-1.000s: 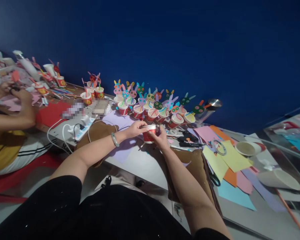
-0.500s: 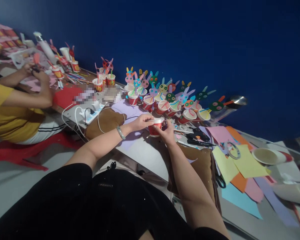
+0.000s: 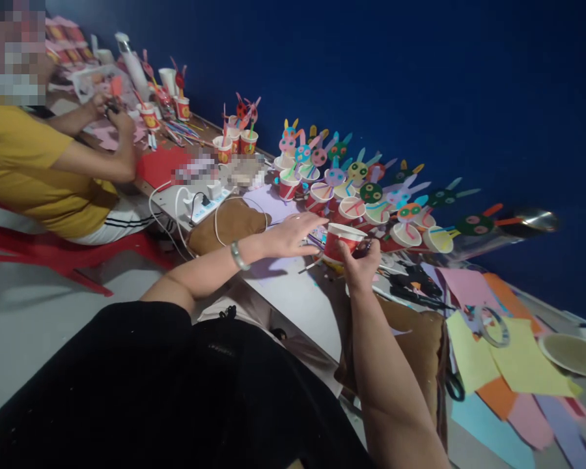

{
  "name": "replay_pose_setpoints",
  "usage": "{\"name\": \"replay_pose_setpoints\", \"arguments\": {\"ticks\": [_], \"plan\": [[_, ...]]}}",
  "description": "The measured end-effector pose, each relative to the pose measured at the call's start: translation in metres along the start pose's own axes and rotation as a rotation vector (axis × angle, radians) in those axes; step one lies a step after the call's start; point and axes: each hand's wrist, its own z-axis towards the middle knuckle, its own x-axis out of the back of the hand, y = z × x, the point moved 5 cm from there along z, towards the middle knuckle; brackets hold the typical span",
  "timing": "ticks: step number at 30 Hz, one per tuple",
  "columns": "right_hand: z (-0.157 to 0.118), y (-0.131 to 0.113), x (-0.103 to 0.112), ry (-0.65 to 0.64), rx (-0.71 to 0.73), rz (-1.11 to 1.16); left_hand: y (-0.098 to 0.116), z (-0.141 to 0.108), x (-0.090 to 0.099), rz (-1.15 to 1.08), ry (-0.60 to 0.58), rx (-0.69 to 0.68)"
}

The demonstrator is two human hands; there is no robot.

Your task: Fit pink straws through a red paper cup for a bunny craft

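Held cup (image 3: 340, 242): red paper cup, white rim, about upright, in front of the wearer over the near edge of the surface (image 3: 293, 306). Can't tell if the base touches down.
Right hand (image 3: 364, 266): closed round the cup's right side, thumb on the front wall. Something dark shows by the fingers; too small to ID.
Left hand (image 3: 289, 236): wide, fingers spread just beside the cup's left side. Contact unclear.
Rabbit cups (image 3: 352, 210): a dozen or so behind the held one, packed close, most with an eared paper head on a stick or straw. Read these as done.
Back cluster (image 3: 249, 143): a few more cups farther left, upright pieces in them. Look done or nearly so.
Held cup status: no head or straw visible above its rim, so I'd judge it behind the rest. Inside mostly hidden.
Left over: by comparison, a head and stick are what it lacks. No loose finished head that I can make out near the hands.
Paper stock: yellow sheets (image 3: 532, 358) on the right under a tape roll (image 3: 506, 333), purple sheet (image 3: 266, 200) behind the left hand. Plenty unused.
Neighbour: co-worker's hands (image 3: 111, 112) at far left, on a small dark item, can't ID.
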Motion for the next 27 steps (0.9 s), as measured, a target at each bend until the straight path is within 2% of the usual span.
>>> {"name": "replay_pose_setpoints", "arguments": {"ticks": [2,4,7,9,11,13,16,18,21,22,24,27], "plan": [[0.0,0.001,0.001,0.03,-0.006,0.01,0.0,-0.043,0.016,0.132,-0.007,0.041],[0.0,0.002,0.001,0.042,-0.01,0.012,-0.009,-0.091,0.032,0.242,0.029,0.175],[-0.001,0.004,-0.002,0.033,-0.011,-0.001,-0.03,-0.157,0.052,0.418,0.162,0.399],[-0.003,0.006,-0.004,0.02,-0.011,-0.013,-0.041,-0.185,0.056,0.483,0.19,0.447],[-0.004,0.007,-0.006,0.014,-0.006,-0.036,-0.048,-0.196,0.054,0.479,0.175,0.423],[-0.005,0.008,-0.006,0.017,0.006,-0.066,-0.052,-0.196,0.054,0.472,0.173,0.391],[-0.005,0.007,-0.004,0.036,0.02,-0.101,-0.056,-0.18,0.057,0.466,0.14,0.327],[-0.004,0.006,-0.003,0.05,0.024,-0.118,-0.057,-0.164,0.063,0.49,0.13,0.277],[-0.004,0.005,-0.003,0.057,0.035,-0.132,-0.058,-0.133,0.077,0.581,0.183,0.279],[-0.004,0.005,-0.003,0.053,0.041,-0.137,-0.058,-0.12,0.078,0.613,0.167,0.281],[-0.005,0.005,-0.004,0.036,0.049,-0.15,-0.058,-0.091,0.075,0.665,0.083,0.303],[-0.006,0.004,-0.004,0.026,0.062,-0.166,-0.059,-0.047,0.057,0.713,-0.151,0.382]]}}
